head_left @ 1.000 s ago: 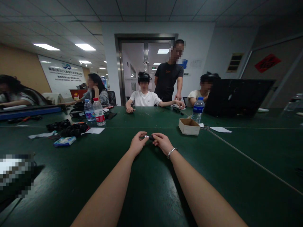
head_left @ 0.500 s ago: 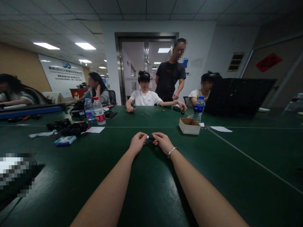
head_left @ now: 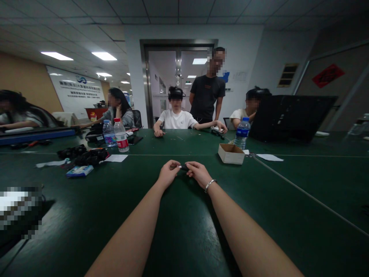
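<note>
Between my two hands, over the green tabletop, is a small black stick-shaped thing [head_left: 183, 167] with a pale, shiny end; its exact kind is too small to make out. My left hand [head_left: 168, 172] pinches at the pale left end with thumb and forefinger. The dark right end is held in a pinch by my right hand [head_left: 197, 172], which has a silver bangle [head_left: 210, 186] at the wrist. My fingertips hide both ends in part.
An open cardboard box [head_left: 231, 154] and a water bottle [head_left: 242, 133] stand ahead to the right. To the left are two bottles, a blue packet [head_left: 80, 171] and black gear [head_left: 86, 156]. A monitor [head_left: 291, 118] rises at right. Several people are across the table.
My left fingers have shifted slightly at the pale end; my right hand is nearly still. The standing person's arm, earlier bent forward, now hangs down.
</note>
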A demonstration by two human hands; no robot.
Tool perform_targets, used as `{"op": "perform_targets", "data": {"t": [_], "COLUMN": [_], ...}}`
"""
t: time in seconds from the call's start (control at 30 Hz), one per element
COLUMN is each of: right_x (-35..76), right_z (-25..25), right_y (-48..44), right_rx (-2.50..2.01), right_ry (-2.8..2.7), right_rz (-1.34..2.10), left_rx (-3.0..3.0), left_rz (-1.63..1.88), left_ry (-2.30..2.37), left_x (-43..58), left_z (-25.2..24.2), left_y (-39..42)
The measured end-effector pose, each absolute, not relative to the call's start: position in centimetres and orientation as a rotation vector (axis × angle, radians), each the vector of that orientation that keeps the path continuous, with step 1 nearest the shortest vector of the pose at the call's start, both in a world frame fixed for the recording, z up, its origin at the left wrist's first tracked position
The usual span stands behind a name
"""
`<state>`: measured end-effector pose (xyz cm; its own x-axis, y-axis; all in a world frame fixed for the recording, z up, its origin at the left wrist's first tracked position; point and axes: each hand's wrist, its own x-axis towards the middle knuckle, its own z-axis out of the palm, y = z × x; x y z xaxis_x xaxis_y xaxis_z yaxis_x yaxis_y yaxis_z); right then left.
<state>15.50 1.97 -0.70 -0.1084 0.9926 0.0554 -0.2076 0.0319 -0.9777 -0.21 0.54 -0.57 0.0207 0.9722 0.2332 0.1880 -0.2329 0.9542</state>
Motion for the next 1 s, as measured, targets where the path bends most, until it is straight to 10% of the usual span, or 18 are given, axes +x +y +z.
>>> {"op": "perform_targets", "data": {"t": [1.0], "right_x": [15.4], "right_z": [-0.9], "right_y": [2.2], "right_rx": [-0.966], "right_ry": [-1.157], "right_rz": [1.344], "left_rx": [1.489], "left_rz": [1.162], "left_ry": [1.343], "left_x": [-0.3], "left_z": [-0.9], "left_y": [1.0]}}
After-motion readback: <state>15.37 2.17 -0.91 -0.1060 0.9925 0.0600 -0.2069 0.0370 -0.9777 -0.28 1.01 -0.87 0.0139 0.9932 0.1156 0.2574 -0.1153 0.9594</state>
